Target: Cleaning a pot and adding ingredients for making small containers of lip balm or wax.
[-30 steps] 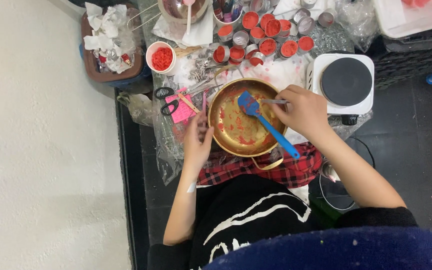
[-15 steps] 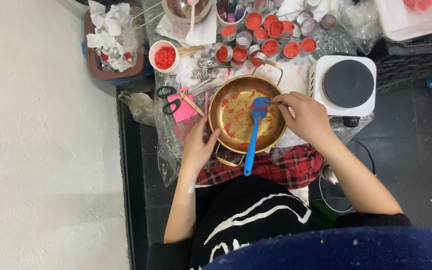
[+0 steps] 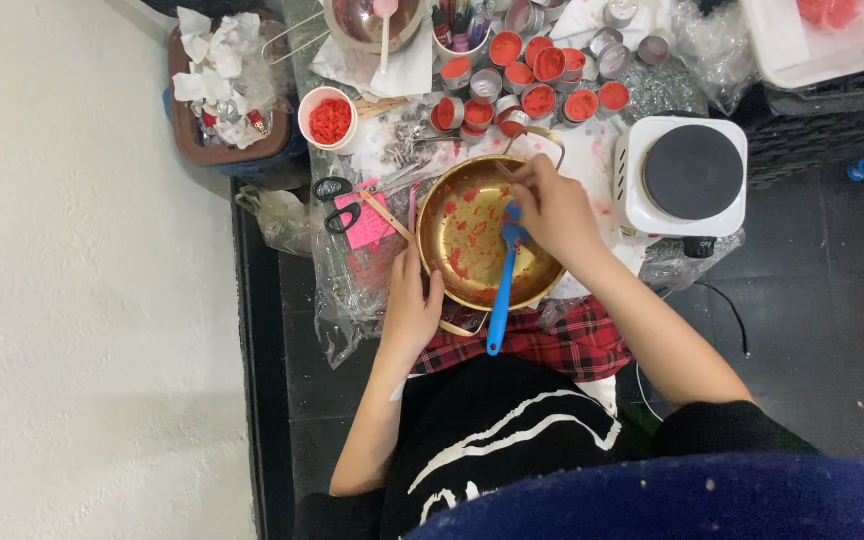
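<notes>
A gold metal pot (image 3: 467,235) smeared with red wax bits sits on the plastic-covered table. My left hand (image 3: 412,305) grips its near left rim. My right hand (image 3: 552,210) reaches over the pot's far right side, pinching a thin metal tool whose tip points toward the far rim. A blue spatula (image 3: 502,290) lies in the pot, its head under my right hand and its handle sticking out over the near rim toward me.
Several small tins of red wax (image 3: 537,75) cluster beyond the pot. A white cup of red bits (image 3: 328,117), black scissors (image 3: 337,200), a pink note (image 3: 364,222), a white hot plate (image 3: 687,175) at right, and a brown bin of tissues (image 3: 222,85) at left.
The spatula swung so its handle points toward me and now rests in the pot. My right hand moved left over the pot with the thin tool. My left hand slid onto the rim.
</notes>
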